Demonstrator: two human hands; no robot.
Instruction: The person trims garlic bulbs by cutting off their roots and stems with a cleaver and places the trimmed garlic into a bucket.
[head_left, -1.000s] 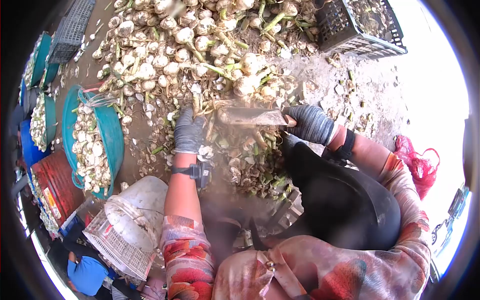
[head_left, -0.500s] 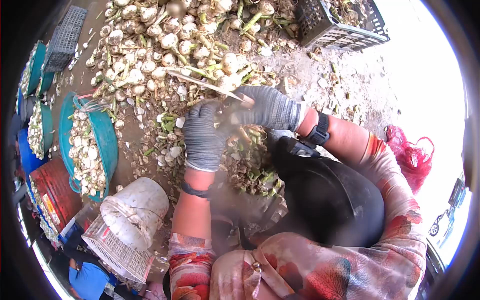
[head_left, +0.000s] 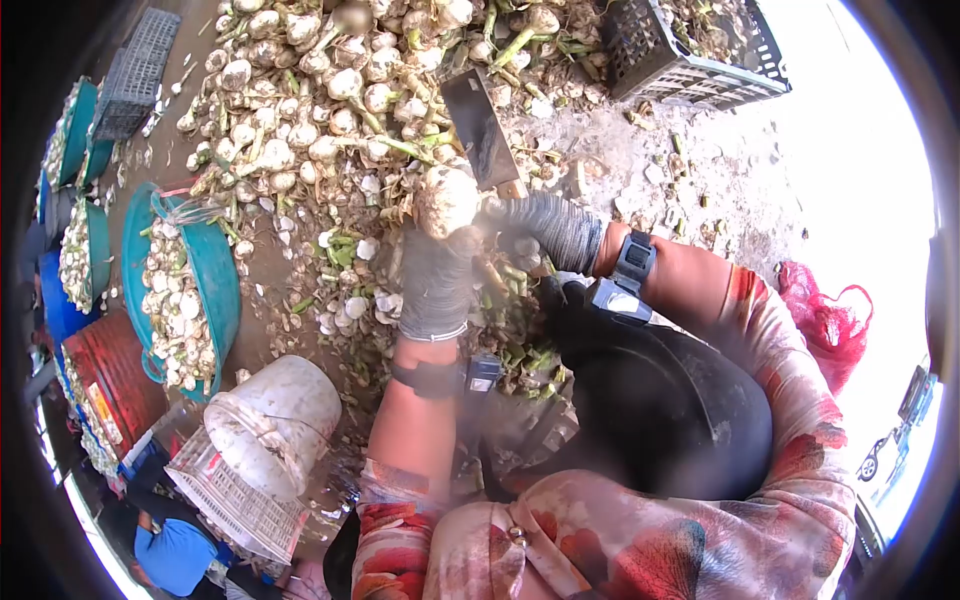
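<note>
My left hand (head_left: 437, 285), in a grey glove, is closed round a large whitish garlic bulb (head_left: 446, 202), its fingers partly blurred. To its right, my gloved right hand (head_left: 552, 228) grips a cleaver (head_left: 480, 128) by its light handle. The broad flat blade shows and points up toward the heap, just beyond the bulb. Ahead of both hands spreads a heap of garlic bulbs (head_left: 285, 110) with green stems. Loose peel and cut green stems (head_left: 345, 247) lie on the ground beneath and left of my left hand.
A teal basin (head_left: 222, 300) of trimmed garlic and a white bucket (head_left: 290, 410) on a crate stand left. A black crate (head_left: 690, 82) is at the top right, a red net bag (head_left: 825, 320) at the right. A person in blue (head_left: 175, 555) is at the lower left.
The cleaver has swung from a slanting, edge-on position to pointing up with its flat face showing. My left hand has moved slightly right, and a garlic bulb now shows in it.
</note>
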